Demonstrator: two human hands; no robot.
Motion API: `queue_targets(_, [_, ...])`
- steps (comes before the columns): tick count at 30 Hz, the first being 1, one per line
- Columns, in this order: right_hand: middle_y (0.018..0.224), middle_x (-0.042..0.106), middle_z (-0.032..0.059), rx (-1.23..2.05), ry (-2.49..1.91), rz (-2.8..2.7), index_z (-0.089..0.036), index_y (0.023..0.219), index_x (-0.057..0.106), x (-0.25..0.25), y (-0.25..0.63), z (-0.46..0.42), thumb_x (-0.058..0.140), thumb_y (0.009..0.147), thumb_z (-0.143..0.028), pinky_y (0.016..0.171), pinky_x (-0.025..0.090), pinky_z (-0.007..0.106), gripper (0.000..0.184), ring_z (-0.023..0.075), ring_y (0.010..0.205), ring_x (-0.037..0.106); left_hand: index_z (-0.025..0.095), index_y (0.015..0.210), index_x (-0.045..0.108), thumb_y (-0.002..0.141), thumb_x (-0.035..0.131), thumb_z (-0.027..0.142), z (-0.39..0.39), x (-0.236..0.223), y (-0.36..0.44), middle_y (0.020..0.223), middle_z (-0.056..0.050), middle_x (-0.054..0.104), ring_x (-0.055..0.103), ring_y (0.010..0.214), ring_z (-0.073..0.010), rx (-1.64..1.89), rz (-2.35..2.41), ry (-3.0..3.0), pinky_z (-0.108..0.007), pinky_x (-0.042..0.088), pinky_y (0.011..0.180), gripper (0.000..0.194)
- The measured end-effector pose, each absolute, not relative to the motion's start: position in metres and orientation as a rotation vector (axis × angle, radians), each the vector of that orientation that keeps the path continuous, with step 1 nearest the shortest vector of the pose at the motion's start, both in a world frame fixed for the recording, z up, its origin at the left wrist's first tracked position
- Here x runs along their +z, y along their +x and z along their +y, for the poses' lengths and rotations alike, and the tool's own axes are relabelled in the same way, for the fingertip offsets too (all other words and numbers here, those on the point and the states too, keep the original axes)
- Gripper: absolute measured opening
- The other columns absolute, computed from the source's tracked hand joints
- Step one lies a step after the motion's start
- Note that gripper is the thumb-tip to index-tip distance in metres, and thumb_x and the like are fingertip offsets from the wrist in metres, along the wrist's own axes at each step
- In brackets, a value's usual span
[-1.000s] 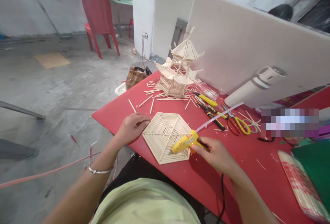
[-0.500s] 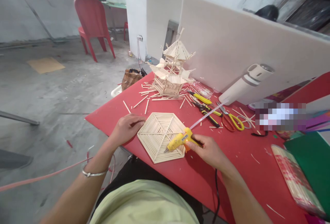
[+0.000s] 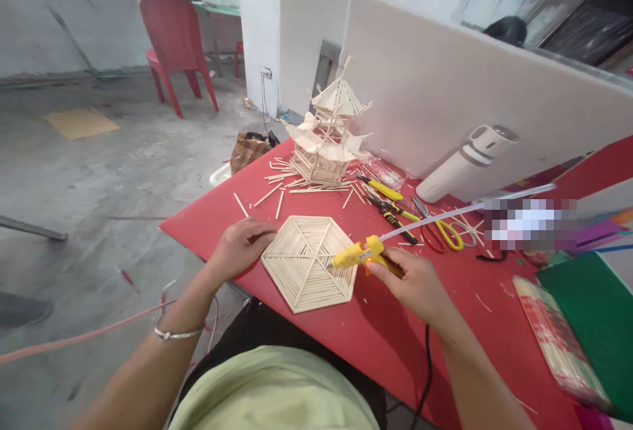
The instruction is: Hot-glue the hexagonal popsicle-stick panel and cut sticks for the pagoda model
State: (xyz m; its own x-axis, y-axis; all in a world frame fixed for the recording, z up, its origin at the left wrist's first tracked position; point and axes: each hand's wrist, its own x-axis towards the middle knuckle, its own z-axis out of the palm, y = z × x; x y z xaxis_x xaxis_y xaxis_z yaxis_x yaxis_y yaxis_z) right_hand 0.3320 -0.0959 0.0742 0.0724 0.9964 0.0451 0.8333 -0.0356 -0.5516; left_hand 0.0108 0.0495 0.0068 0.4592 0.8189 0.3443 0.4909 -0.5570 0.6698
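A yellow hot glue gun (image 3: pixel 357 253) with a long clear glue stick (image 3: pixel 435 217) out of its back is gripped in my right hand (image 3: pixel 413 281). Its nozzle points left, over the right part of a hexagonal panel of thin wooden sticks (image 3: pixel 309 285). The panel lies flat on the red table, with sticks running from its middle to the corners. My left hand (image 3: pixel 241 248) is closed at the panel's left corner, thumb and fingers at the edge. Whether the fingertips go under the panel is hidden.
Behind the panel stands a stick pagoda model (image 3: pixel 324 146) among loose sticks. Yellow-handled pliers (image 3: pixel 383 189), black-and-yellow cutters (image 3: pixel 395 222), scissors (image 3: pixel 445 232) and a white flask (image 3: pixel 457 169) are to its right. A stick pack (image 3: pixel 558 337) lies right on the red table (image 3: pixel 475 357).
My right hand has moved the glue gun rightward and slightly up, away from the panel's lower middle. The glue stick has swung to point further right. My left hand stays at the panel's edge.
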Motion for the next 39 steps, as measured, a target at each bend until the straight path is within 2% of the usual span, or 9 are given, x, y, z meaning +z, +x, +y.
queue_targets(7, [0.067,0.057,-0.0008,0.553,-1.93,-1.886,-0.02,0.082,0.066,0.078,0.336,-0.096,0.056,0.092,-0.049,0.056,0.034,0.026,0.033,0.0133,0.059,0.045,0.022,0.098,0.076,0.09,0.058,0.039,0.049,0.006,0.01,0.097,-0.005,0.076,0.07,0.087,-0.0201,0.886,1.106,2.223,-0.029,0.052,0.079,0.025])
queue_targets(23, [0.076,0.066,0.0025,0.468,-1.878,-1.91,-0.021,0.093,0.07,0.081,0.32,-0.085,0.057,0.092,-0.047,0.059,0.038,0.026,0.03,0.0158,0.065,0.055,0.02,0.096,0.075,0.089,0.058,0.036,0.049,0.008,0.01,0.096,-0.006,0.077,0.07,0.086,-0.02,0.889,1.09,2.239,-0.03,0.052,0.078,0.024])
queue_targets(28, [0.072,0.063,0.001,0.415,-1.908,-1.921,-0.02,0.088,0.069,0.081,0.314,-0.077,0.057,0.092,-0.047,0.059,0.036,0.026,0.029,0.015,0.063,0.053,0.02,0.095,0.076,0.089,0.058,0.036,0.048,0.01,0.011,0.095,-0.006,0.077,0.07,0.085,-0.0204,0.895,1.08,2.242,-0.03,0.053,0.078,0.024])
queue_targets(34, [0.071,0.062,-0.0004,0.547,-1.93,-1.957,-0.021,0.082,0.066,0.09,0.335,-0.085,0.054,0.093,-0.051,0.057,0.034,0.025,0.034,0.0139,0.062,0.051,0.021,0.097,0.076,0.088,0.059,0.035,0.049,0.008,0.011,0.095,-0.005,0.077,0.07,0.086,-0.0201,0.887,1.09,2.233,-0.029,0.052,0.078,0.023])
queue_targets(39, [0.07,0.061,-0.0014,0.34,-2.143,-1.888,-0.022,0.082,0.065,0.098,0.356,-0.094,0.055,0.091,-0.055,0.057,0.033,0.025,0.035,0.0145,0.063,0.052,0.022,0.098,0.076,0.089,0.059,0.035,0.049,0.006,0.011,0.095,-0.005,0.077,0.07,0.085,-0.0198,0.886,1.084,2.225,-0.029,0.052,0.078,0.024])
